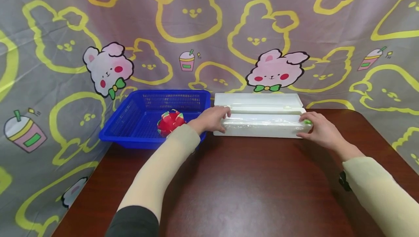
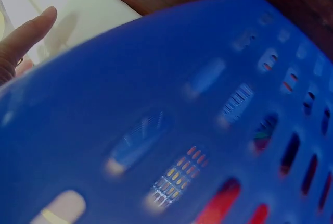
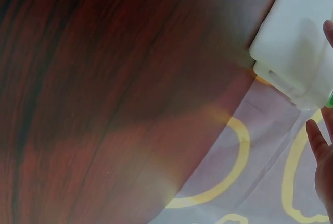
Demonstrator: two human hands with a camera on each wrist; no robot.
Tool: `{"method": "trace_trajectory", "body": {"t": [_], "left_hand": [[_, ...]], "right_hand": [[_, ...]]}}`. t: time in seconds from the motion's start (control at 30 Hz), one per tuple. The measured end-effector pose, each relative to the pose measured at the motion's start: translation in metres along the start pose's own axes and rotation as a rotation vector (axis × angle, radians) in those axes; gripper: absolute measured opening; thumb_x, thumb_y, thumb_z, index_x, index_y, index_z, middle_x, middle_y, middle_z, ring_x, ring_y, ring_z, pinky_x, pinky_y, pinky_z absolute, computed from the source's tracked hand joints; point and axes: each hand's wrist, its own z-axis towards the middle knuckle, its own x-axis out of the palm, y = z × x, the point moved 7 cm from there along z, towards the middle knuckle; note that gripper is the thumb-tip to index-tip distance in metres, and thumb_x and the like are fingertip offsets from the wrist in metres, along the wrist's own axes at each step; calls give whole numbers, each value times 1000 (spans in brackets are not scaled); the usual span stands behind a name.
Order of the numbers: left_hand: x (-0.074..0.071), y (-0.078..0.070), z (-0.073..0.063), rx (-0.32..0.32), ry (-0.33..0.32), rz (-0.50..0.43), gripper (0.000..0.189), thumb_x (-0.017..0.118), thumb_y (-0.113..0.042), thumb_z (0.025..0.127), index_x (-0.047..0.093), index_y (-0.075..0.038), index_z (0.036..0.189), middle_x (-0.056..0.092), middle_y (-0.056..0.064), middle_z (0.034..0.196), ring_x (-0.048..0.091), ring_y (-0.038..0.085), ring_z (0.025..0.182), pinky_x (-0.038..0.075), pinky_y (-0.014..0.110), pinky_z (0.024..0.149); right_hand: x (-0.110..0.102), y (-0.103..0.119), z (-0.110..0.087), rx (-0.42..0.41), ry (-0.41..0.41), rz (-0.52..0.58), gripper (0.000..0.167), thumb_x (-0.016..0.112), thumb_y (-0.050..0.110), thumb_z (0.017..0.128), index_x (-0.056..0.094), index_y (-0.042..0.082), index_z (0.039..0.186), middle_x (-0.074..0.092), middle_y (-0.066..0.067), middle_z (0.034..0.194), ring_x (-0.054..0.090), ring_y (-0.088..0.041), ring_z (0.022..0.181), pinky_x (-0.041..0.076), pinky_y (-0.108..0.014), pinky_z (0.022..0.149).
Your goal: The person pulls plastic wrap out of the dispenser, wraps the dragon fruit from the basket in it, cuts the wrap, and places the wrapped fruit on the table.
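Honestly, my left hand and right hand span wide between thumb and fingers at the 2 ends of the long white box on the table, though I can't tell how firmly they grip. Uneven pulling could make the clear film bunch or tear crookedly; a leftward jerk could knock the blue basket just beside it.

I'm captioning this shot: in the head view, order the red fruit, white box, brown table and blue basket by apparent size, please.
1. Brown table
2. Blue basket
3. White box
4. Red fruit, clearly smallest
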Motion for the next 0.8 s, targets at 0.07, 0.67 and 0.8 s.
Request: {"method": "trace_trajectory", "body": {"t": [0.07,0.67,0.8], "left_hand": [[0,0,1,5,-3,10,49,84,-27,77,54,-16,114,59,0,104,54,17,97,44,33,85],[-16,11,-5,66,-124,-220,11,74,-14,86,71,-7,94,69,3,91,63,17,88,49,26,82],[-19,15,-8,49,-160,-286,8,74,-11,86,72,-5,92,70,4,88,64,16,84,50,25,79]], "right_hand": [[0,0,0,2,-4,-5,48,90,13,68,58,7,104,56,-22,114,47,-37,99,43,-57,77],[-13,7,0,-35,-112,11,19,78,2,79,68,2,96,65,-16,96,56,-31,84,42,-45,72],[-15,5,1,-6,-123,36,16,76,2,82,70,0,97,67,-19,96,59,-35,88,43,-50,76]]}}
